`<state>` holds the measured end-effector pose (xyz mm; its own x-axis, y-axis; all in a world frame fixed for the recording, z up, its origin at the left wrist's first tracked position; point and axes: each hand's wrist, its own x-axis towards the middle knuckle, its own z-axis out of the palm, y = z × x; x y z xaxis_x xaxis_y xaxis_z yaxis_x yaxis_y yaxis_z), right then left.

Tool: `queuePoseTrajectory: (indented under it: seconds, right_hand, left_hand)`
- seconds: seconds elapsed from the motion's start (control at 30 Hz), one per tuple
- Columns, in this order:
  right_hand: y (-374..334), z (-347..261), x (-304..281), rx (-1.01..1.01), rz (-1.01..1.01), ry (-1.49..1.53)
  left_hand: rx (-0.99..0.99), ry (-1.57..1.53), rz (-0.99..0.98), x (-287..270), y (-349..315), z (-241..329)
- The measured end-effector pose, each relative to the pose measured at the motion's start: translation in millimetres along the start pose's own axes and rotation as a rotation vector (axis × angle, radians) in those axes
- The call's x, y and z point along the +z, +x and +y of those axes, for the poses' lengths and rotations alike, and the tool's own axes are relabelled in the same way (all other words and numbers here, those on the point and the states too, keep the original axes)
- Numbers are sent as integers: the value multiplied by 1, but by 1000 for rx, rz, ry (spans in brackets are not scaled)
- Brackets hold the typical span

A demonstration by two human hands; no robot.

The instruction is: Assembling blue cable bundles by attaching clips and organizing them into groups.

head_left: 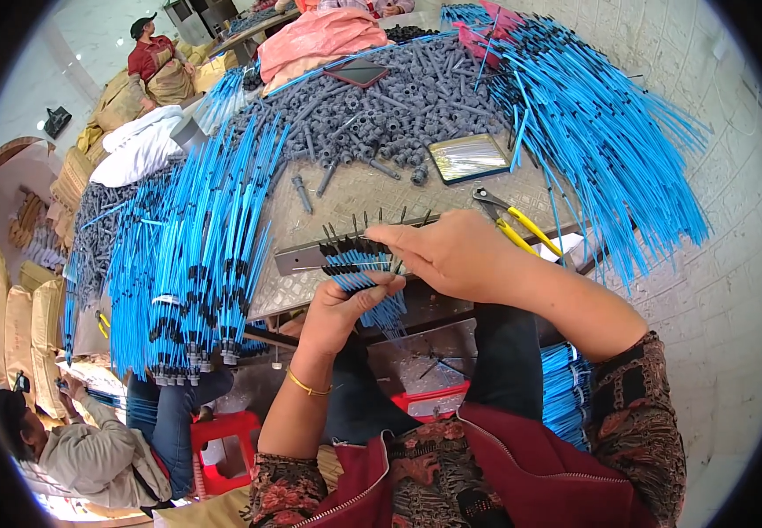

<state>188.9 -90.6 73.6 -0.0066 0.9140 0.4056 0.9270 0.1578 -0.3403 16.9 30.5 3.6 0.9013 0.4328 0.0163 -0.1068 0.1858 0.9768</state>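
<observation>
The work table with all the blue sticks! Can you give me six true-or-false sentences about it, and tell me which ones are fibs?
1. The left hand holds a bunch of thin blue sticks. True.
2. The right hand is squeezing the pliers. False: the pliers lie on the table, and the right hand is at the sticks.
3. There is a bracelet on the left wrist. True.
4. The pliers have green handles. False: the handles are yellow.
5. A big heap of grey plastic pieces is on the table. True.
6. The stool near the other person at the lower left is blue. False: it is red.
</observation>
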Motion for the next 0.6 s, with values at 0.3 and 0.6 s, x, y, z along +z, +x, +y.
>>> queuePoseTrajectory:
  seconds: [0.3,0.6]
  right_hand:
    - [1,1,-14,8,-166,6]
    - [-2,2,-10,-48,-96,-42]
  left_hand:
    - [9,11,-9,-1,1,-4]
    - [10,-5,-24,0,2,-9]
